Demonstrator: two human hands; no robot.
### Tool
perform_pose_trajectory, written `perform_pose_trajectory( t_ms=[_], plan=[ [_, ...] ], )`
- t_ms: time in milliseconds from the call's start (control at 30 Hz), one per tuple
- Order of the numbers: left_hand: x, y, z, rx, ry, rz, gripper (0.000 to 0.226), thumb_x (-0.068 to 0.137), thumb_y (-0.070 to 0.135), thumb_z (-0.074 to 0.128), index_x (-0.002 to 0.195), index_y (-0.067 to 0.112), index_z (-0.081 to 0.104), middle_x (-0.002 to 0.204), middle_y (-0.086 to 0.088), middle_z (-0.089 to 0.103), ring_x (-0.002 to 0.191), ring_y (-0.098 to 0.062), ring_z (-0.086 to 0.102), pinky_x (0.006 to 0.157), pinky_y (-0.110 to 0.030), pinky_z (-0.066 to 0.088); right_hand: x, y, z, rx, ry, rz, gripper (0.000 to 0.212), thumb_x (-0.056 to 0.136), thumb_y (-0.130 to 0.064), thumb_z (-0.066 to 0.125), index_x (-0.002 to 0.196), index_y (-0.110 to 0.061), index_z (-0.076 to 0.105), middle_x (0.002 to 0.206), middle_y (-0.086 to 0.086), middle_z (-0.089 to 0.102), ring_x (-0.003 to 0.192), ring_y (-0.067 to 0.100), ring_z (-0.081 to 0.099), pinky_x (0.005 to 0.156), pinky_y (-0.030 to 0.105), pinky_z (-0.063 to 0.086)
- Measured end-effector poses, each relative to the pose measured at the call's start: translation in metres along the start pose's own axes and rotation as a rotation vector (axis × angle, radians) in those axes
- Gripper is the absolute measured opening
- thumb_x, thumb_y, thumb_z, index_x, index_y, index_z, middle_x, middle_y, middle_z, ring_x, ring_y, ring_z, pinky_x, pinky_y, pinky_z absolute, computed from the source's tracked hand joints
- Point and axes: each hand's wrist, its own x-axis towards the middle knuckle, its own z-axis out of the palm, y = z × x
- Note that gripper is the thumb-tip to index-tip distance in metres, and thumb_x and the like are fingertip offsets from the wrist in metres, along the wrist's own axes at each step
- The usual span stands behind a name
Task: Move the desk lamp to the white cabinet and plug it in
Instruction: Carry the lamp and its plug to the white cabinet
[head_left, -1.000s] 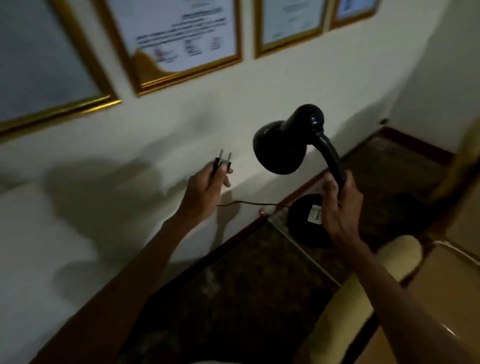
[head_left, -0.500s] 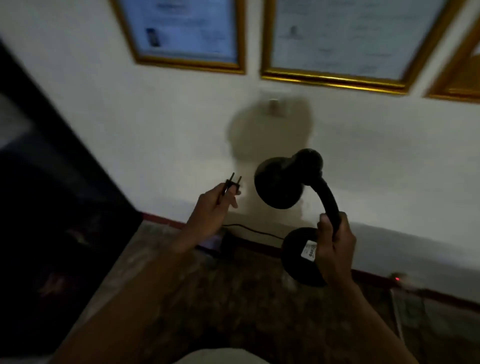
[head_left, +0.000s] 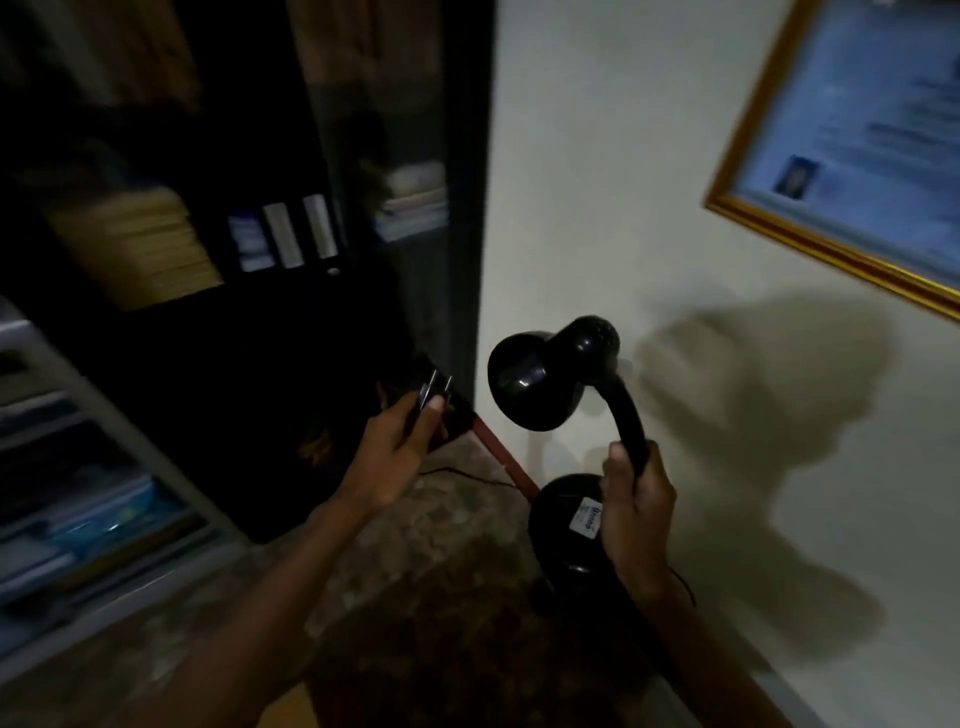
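Note:
A black desk lamp (head_left: 550, 384) hangs in the air at centre right, its round shade facing left and its round base (head_left: 563, 530) with a white sticker below. My right hand (head_left: 636, 514) is closed around the lamp's curved neck just above the base. My left hand (head_left: 400, 447) holds the lamp's black two-pin plug (head_left: 435, 392), pins pointing up, to the left of the shade. A thin black cord (head_left: 457, 474) trails between the hands. A pale grey-white cabinet (head_left: 98, 467) with shelves stands at the far left.
A tall dark bookcase (head_left: 467, 182) with binders and stacked papers fills the upper left. A white wall (head_left: 623, 208) with a gold-framed certificate (head_left: 852, 156) is on the right. Patterned brown floor (head_left: 431, 561) lies below, with a dark red skirting (head_left: 509, 462).
The view has swung left: the row of framed certificates has slid off to the right, and the dark bookcase and pale cabinet have come into view. Both hands keep their hold.

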Motion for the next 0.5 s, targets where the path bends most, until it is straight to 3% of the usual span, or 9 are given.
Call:
perform_pose_trajectory(
  t_ms=[100,167,267,400,500],
  plan=[
    [0.002,-0.018,-0.045,0.092,0.149,-0.011,0.034,0.100,0.051,0.042,0.083,0.029,0.062,0.080,0.020,0.066,0.074,0.001,0.064,0.066,-0.009,0.043,0.025,-0.015,0.056,0.061,-0.110,-0.057,0.026,0.098,-0.058,0.044,0.087,-0.035,0.051,0.056,-0.002,0.047,0.042,0.007,0.046,0.040,0.033,0.037],
    [0.002,-0.027,-0.071,0.109,0.234,-0.045,0.032,0.100,0.049,0.042,0.083,0.030,0.061,0.077,0.022,0.065,0.071,-0.001,0.064,0.065,-0.012,0.044,0.038,-0.025,0.092,0.109,-0.202,-0.070,0.027,0.097,-0.062,0.043,0.085,-0.039,0.050,0.057,-0.006,0.050,0.043,0.005,0.047,0.040,0.028,0.038],
    [-0.002,-0.037,-0.105,0.097,0.355,-0.115,0.030,0.102,0.044,0.046,0.086,0.027,0.065,0.072,0.017,0.065,0.066,-0.001,0.061,0.062,-0.016,0.045,0.053,-0.037,0.147,0.170,-0.352,-0.070,0.028,0.096,-0.065,0.043,0.089,-0.039,0.053,0.062,-0.015,0.054,0.053,0.003,0.051,0.049,0.020,0.043],
    [-0.016,-0.052,-0.144,0.090,0.492,-0.200,0.027,0.103,0.036,0.047,0.093,0.023,0.068,0.075,-0.003,0.066,0.068,-0.009,0.062,0.063,-0.024,0.047,0.064,-0.050,0.219,0.301,-0.545,-0.078,0.051,0.097,-0.061,0.045,0.117,-0.016,0.058,0.072,-0.018,0.049,0.068,0.010,0.051,0.064,0.032,0.044],
    [-0.028,-0.064,-0.167,0.091,0.602,-0.276,0.025,0.103,0.032,0.046,0.097,0.020,0.067,0.078,-0.002,0.068,0.072,-0.014,0.065,0.065,-0.031,0.050,0.067,-0.065,0.269,0.367,-0.664,-0.101,0.031,0.101,-0.050,0.046,0.117,-0.028,0.060,0.066,-0.015,0.049,0.061,0.009,0.051,0.059,0.031,0.044]
  ],
)
